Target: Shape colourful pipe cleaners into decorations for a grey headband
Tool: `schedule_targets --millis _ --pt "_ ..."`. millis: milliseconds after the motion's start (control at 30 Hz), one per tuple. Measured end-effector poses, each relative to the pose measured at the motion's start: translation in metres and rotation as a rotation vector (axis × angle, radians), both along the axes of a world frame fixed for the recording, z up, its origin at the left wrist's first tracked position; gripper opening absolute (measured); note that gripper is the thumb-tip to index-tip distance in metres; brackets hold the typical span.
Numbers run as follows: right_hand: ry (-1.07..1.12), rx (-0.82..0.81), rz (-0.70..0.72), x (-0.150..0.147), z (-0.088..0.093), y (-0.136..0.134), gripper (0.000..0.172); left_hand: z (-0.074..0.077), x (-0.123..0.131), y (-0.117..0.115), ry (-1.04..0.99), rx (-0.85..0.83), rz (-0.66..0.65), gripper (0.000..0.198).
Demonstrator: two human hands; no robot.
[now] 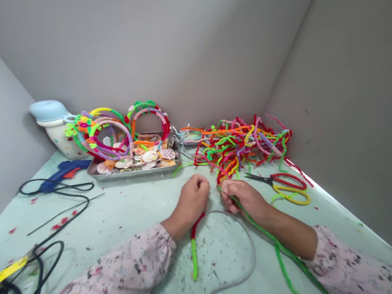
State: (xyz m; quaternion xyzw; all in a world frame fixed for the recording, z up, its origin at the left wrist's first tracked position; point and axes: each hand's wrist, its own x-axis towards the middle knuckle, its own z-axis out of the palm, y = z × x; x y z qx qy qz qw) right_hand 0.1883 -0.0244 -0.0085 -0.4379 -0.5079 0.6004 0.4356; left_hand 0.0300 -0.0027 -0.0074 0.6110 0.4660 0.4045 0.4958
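Note:
My left hand [194,198] is closed around a thin headband, whose bare grey band [251,243] curves down between my arms. Below that hand, one end of the headband is wrapped in red pipe cleaner [196,226] and then green pipe cleaner [194,260]. My right hand [248,201] pinches a long green pipe cleaner [288,252] that trails over the wrist toward the front right. A second green end hangs beside it. The two hands are a little apart, with the fingertips of the left partly hidden.
A metal tray [136,173] of shells holds several wrapped headbands [111,136]. Tangled coloured pipe cleaners [243,141] lie at the back right, near scissors [281,185]. At left are a blue glue gun [61,174], a black cord [87,205] and a lidded white container [62,136].

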Motion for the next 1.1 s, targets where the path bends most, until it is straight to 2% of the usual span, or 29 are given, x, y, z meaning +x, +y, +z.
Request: schedule_targets --millis 100,233,333,567,833,1100 --pt "0.066 -0.009 -0.03 0.002 -0.006 0.001 0.016 -0.002 -0.003 0.004 -0.089 -0.037 0.031 0.008" --pt "0.121 -0.029 -0.011 0.003 -0.009 0.004 0.016 0.001 0.0 0.0 -0.22 -0.104 -0.131 0.016" --pt "0.141 -0.044 0.016 0.002 -0.006 0.003 0.017 0.006 0.002 -0.004 -0.273 -0.085 -0.147 0.028" --pt "0.078 -0.07 0.054 -0.003 0.005 -0.002 0.017 0.008 -0.002 0.0 -0.346 -0.152 -0.204 0.027" --pt "0.002 -0.039 0.018 -0.005 0.004 -0.001 0.017 0.009 -0.001 0.0 -0.333 -0.18 -0.139 0.034" --pt "-0.104 -0.002 0.054 -0.008 0.006 -0.006 0.019 0.003 0.002 -0.003 -0.188 -0.083 -0.01 0.035"
